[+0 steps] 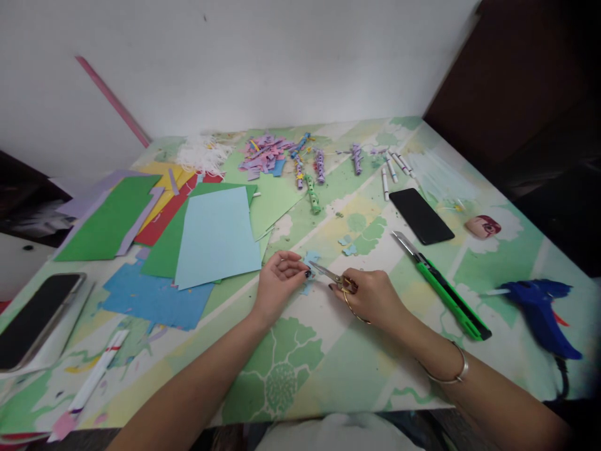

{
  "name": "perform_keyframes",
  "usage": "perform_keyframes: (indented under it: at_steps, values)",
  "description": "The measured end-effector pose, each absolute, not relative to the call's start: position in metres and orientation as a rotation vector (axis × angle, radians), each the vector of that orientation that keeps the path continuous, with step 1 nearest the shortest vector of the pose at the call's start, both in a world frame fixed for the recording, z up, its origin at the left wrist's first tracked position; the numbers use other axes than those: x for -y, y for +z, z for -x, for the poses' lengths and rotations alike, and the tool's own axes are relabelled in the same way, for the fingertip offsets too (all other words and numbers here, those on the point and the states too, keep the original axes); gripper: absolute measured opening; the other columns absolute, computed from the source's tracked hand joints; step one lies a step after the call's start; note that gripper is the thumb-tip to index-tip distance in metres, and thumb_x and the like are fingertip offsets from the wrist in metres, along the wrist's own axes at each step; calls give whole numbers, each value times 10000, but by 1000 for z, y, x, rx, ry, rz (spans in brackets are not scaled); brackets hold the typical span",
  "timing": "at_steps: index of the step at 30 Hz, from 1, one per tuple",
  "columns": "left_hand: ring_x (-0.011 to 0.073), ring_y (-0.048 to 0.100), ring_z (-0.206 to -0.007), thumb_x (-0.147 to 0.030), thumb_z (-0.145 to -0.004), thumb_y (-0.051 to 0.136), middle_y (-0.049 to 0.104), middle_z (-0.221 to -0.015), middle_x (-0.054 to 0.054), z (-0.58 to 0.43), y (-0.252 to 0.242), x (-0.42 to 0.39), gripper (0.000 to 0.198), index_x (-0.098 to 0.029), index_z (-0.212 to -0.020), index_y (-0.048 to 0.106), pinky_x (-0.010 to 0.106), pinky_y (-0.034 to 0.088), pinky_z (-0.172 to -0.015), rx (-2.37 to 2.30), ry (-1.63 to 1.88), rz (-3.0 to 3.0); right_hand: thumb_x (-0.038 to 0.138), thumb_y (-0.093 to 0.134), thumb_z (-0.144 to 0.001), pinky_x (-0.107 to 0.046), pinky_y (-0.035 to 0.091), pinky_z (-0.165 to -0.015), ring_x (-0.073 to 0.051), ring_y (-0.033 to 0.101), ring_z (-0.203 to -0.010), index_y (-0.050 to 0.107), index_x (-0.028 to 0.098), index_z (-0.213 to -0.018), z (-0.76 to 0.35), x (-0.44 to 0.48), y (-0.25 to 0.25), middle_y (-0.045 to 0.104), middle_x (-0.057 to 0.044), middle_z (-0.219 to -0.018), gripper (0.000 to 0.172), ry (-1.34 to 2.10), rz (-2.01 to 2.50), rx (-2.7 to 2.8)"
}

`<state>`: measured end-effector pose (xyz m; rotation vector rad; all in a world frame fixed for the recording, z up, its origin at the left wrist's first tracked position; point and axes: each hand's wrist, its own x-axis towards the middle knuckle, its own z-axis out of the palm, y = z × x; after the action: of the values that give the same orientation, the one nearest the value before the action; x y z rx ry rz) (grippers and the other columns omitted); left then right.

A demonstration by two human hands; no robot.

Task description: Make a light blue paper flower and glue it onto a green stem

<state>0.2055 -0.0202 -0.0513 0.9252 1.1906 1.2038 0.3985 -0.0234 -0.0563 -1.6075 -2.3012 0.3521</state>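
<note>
Both arms reach in over the near edge of the surface. The left arm slants up to the right, and the right arm slants up to the left. The left hand is near the middle, with its fingers curled and its thumb close to them. The right hand is close by, closed, its back up. Both wrists look almost straight. Dark polish shows on the nails.
</note>
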Motion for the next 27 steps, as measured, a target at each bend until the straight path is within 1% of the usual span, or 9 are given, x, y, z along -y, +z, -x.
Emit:
perform_keyframes:
  at_steps: [5,7,8,11,13,17,20,24,27]
  values:
    - [103,608,-699,-148,-625,725,638,-736,3,-205,-53,20,322,-150,-879,529,233,480,-701,-1169,1229,-881,343,539,-785,-238,264,-508,-151,538,-526,562,164,-668,-400,19,-54,606,-27,-569,216,372,1748,2305]
    - [99,601,-700,-147,-627,726,635,-731,0,-204,-54,21,322,-150,-885,532,233,474,-712,-1141,1233,-843,259,528,-778,-241,285,-523,-158,550,-562,585,162,-765,-399,20,-54,625,-32,-633,113,407,1713,2322]
    - [94,597,-699,-142,-627,728,635,-729,-1,-204,-54,21,324,-150,-887,534,225,468,-710,-1124,1232,-819,221,523,-768,-242,302,-537,-162,557,-589,593,161,-842,-398,21,-53,633,-35,-675,118,427,1673,2327]
    - [77,582,-680,-127,-630,727,636,-724,-5,-205,-53,21,323,-149,-894,541,187,444,-666,-1071,1215,-732,185,510,-763,-248,359,-586,-166,564,-643,562,146,-1064,-396,25,-52,627,-57,-761,308,463,1519,2331]
    - [69,574,-663,-118,-632,725,638,-729,-5,-205,-52,22,324,-148,-901,546,173,431,-640,-1026,1200,-683,192,495,-783,-254,383,-601,-163,556,-641,547,125,-1118,-394,28,-50,614,-73,-768,346,454,1430,2331]
    - [59,560,-618,-110,-634,725,638,-732,-8,-206,-51,24,328,-152,-909,551,167,413,-600,-956,1158,-641,186,465,-821,-252,407,-626,-153,560,-665,623,131,-986,-392,32,-46,620,-88,-767,235,497,1247,2322]
    - [52,542,-577,-115,-647,718,641,-735,-9,-208,-51,26,332,-159,-928,546,170,396,-568,-937,1109,-650,208,437,-859,-266,418,-672,-159,582,-712,654,146,-878,-391,33,-42,649,-84,-755,226,604,1203,2185]
    - [52,540,-568,-107,-660,708,656,-731,-3,-212,-49,29,344,-162,-951,532,169,376,-554,-931,1036,-673,303,417,-897,-244,440,-614,-127,584,-630,636,148,-774,-387,32,-40,651,-50,-677,295,1164,1192,1777]
    - [74,566,-601,-104,-671,701,668,-730,6,-213,-49,31,340,-166,-953,520,189,390,-583,-916,1001,-691,386,486,-858,-244,458,-576,-115,573,-571,618,139,-779,-383,31,-41,637,-37,-638,291,1531,1099,1505]
